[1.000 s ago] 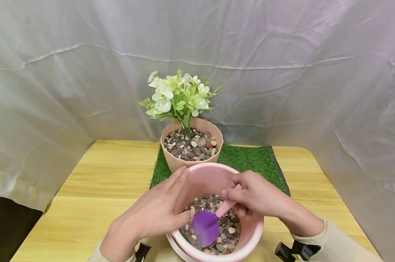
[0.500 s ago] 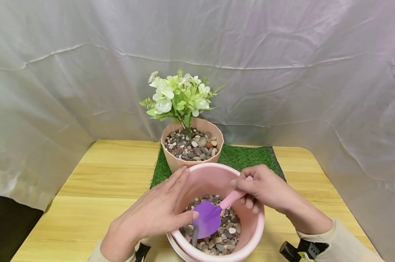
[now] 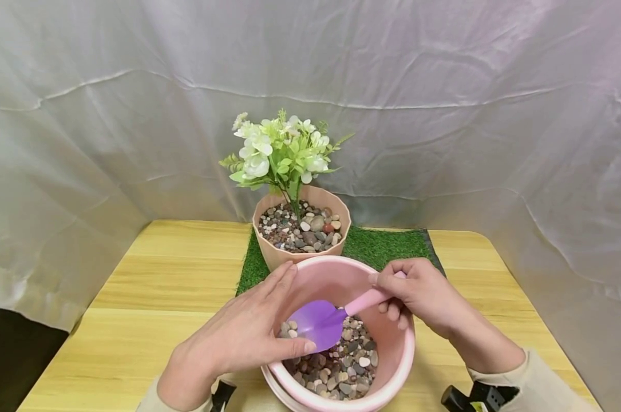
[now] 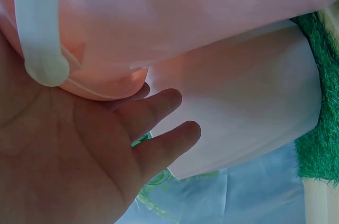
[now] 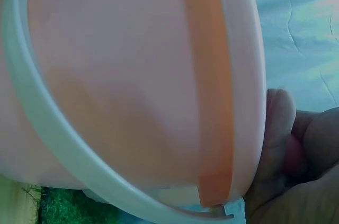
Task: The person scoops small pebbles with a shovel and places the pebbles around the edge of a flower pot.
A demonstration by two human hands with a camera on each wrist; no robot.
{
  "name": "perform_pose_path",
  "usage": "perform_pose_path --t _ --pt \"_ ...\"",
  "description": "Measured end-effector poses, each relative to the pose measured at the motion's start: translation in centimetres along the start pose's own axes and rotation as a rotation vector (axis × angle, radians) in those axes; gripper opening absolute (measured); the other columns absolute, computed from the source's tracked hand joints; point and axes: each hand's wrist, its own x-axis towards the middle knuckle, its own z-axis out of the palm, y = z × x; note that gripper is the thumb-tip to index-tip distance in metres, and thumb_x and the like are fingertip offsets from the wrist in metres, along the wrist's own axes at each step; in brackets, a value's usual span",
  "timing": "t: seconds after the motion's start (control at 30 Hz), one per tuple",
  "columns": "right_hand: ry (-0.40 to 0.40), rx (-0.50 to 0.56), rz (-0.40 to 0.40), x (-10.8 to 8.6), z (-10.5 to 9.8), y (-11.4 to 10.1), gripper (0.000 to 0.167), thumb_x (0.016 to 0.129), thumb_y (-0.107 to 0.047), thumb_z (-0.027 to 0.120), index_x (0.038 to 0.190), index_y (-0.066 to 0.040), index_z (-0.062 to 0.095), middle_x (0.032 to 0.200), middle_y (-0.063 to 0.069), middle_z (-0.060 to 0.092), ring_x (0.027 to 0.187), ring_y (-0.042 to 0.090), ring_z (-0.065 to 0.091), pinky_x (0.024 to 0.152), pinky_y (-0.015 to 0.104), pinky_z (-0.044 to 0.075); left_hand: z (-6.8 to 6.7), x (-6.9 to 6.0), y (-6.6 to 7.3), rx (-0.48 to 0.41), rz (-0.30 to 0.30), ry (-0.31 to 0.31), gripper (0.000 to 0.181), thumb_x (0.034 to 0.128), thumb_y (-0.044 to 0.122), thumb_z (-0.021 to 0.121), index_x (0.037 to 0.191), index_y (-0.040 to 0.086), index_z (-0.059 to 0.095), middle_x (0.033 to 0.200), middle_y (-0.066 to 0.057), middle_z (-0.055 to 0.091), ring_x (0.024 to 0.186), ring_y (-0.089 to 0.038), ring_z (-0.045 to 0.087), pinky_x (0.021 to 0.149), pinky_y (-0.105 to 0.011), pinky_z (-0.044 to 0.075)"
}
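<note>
A pink bucket [image 3: 406, 366] with pebbles [image 3: 355, 360] in its bottom stands at the table's front. My right hand [image 3: 418, 294] grips the pink handle of a small purple-bladed shovel [image 3: 317, 323], held slanting inside the bucket above the pebbles. A few pale pebbles show at the blade's left edge; whether they lie on it, I cannot tell. On the bucket's left rim rests my left hand [image 3: 238, 335], its thumb reaching over the inside and its fingers extended along the outside. The left wrist view shows those fingers [image 4: 167, 147] spread beside the bucket wall.
Just behind the bucket stands a peach flowerpot [image 3: 266, 246] with pebbles and a white-flowered plant [image 3: 284, 149]. It sits on a green turf mat [image 3: 392, 246] on the wooden table [image 3: 161, 280]. A white bail handle [image 5: 63, 134] hangs along the bucket's side. Grey curtains [image 3: 444, 143] surround the table.
My right hand has risen and moved right, lifting the shovel off the pebbles. The blade has tilted, and its tip now points left. The left hand has stayed on the rim.
</note>
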Motion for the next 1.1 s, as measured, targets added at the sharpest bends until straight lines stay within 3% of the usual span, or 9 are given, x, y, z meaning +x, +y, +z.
perform_pose_path --t 0.37,0.57,0.87,1.1 --pt "0.061 0.05 0.002 0.1 -0.7 0.7 0.031 0.103 -0.023 0.068 0.09 0.005 0.065 0.068 0.01 0.071 0.048 0.009 0.059 0.044 0.034 0.059 -0.1 0.2 0.0 0.004 0.012 0.004 0.126 0.0797 0.092 0.057 0.171 0.019 0.011 0.179 0.002 0.007 0.153 -0.031 0.041 0.12 -0.055 0.043" --pt "0.103 0.066 -0.02 -0.4 -2.1 0.8 0.031 0.104 -0.024 0.067 0.087 0.002 0.065 0.066 0.008 0.07 0.045 0.008 0.057 0.04 0.029 0.054 -0.1 0.2 0.0 -0.001 -0.004 -0.015 0.125 0.0814 0.09 0.059 0.171 0.019 0.01 0.179 0.003 0.004 0.155 -0.032 0.036 0.123 -0.055 0.039" --pt "0.239 0.074 -0.05 -1.0 -4.2 -0.6 0.028 0.105 -0.024 0.066 0.087 -0.004 0.068 0.061 0.001 0.069 0.043 0.006 0.052 0.036 0.025 0.048 -0.1 0.1 0.1 0.011 -0.023 -0.034 0.121 0.0846 0.086 0.059 0.171 0.019 0.007 0.179 0.001 0.003 0.156 -0.035 0.033 0.125 -0.057 0.035" --pt "0.328 0.201 -0.105 -0.2 -6.6 -2.8 0.024 0.102 -0.024 0.073 0.09 -0.003 0.072 0.062 0.005 0.071 0.043 0.007 0.054 0.036 0.024 0.049 -0.1 0.1 0.0 0.027 0.011 -0.02 0.11 0.0916 0.076 0.059 0.171 0.017 0.01 0.179 -0.002 0.005 0.157 -0.036 0.032 0.125 -0.057 0.035"
